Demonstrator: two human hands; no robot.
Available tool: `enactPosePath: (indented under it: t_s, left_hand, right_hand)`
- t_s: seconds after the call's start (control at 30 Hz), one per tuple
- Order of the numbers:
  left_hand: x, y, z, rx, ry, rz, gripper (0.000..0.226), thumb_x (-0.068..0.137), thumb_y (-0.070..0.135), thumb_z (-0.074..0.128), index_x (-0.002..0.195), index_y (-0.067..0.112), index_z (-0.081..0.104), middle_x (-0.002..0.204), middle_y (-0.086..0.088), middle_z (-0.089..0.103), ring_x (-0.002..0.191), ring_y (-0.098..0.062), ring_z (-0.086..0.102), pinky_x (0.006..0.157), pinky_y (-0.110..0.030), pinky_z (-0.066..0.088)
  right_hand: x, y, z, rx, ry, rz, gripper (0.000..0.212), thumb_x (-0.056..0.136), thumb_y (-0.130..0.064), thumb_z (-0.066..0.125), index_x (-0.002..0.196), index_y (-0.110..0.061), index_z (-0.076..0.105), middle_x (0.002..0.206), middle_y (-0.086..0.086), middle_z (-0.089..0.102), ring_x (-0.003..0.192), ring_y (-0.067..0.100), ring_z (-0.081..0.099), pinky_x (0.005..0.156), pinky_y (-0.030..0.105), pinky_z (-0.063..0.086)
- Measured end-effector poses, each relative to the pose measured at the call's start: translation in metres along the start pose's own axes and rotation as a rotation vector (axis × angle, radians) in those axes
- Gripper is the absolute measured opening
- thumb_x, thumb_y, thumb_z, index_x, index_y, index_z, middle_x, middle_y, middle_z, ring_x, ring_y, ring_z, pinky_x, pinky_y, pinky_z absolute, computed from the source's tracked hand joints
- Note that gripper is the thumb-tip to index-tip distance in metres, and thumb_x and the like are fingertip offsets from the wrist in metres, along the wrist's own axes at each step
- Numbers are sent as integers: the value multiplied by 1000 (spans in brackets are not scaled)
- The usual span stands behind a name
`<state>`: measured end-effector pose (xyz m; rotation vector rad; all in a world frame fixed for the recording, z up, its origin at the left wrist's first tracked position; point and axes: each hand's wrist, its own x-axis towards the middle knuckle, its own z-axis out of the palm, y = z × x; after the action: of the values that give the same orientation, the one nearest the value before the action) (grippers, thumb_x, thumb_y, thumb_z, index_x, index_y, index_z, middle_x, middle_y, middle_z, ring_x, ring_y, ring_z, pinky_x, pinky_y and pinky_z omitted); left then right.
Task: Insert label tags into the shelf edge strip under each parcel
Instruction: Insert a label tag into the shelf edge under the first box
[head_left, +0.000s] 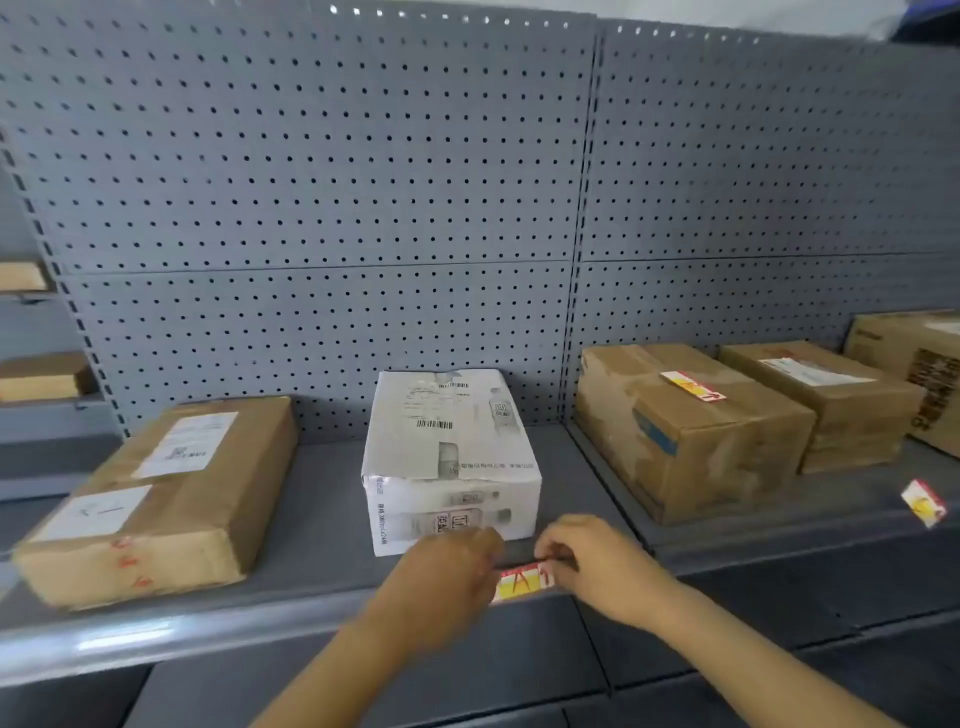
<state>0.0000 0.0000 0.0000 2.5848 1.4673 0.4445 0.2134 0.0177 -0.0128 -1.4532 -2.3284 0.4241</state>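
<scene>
the label tag (521, 582) is held at the shelf edge strip (156, 631), on the front edge below the white parcel (447, 457). its left end is gripped by the blurred left hand (441, 577), and its right end is pinched by the right hand (597, 566).

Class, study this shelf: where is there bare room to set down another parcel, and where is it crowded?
Bare shelf lies between the flat brown parcel and the white parcel. Crowded: the three brown boxes at right; left hand and right hand at the tag.
</scene>
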Motion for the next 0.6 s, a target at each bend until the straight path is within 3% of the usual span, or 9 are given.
enactPosePath:
  t_s: [0.2,0.43,0.6]
  left_hand:
    - [6,9,46,95,-11,-168,26,90,22,46,116,22,49,118,-1,56,107,-22,52,84,-31,40]
    - [13,12,62,130,85,-202,25,89,15,46,113,21,49,115,-1,52,105,-22,49,83,-31,38]
    - [16,7,56,150,87,-127,25,87,11,44,109,18,51,112,-3,54,100,-24,50,81,-30,37]
  right_hand:
    - [2,16,15,-108,93,-113,11,91,-18,57,100,-20,64,103,-9,52,96,5,46,79,19,41]
    - [9,13,22,-245,96,-186,9,89,-26,60,95,-20,62,100,-6,51,92,13,48,75,26,40]
    - [14,11,24,-292,74,-214,0,87,-19,63,87,-18,63,93,-4,57,86,15,51,71,28,44]
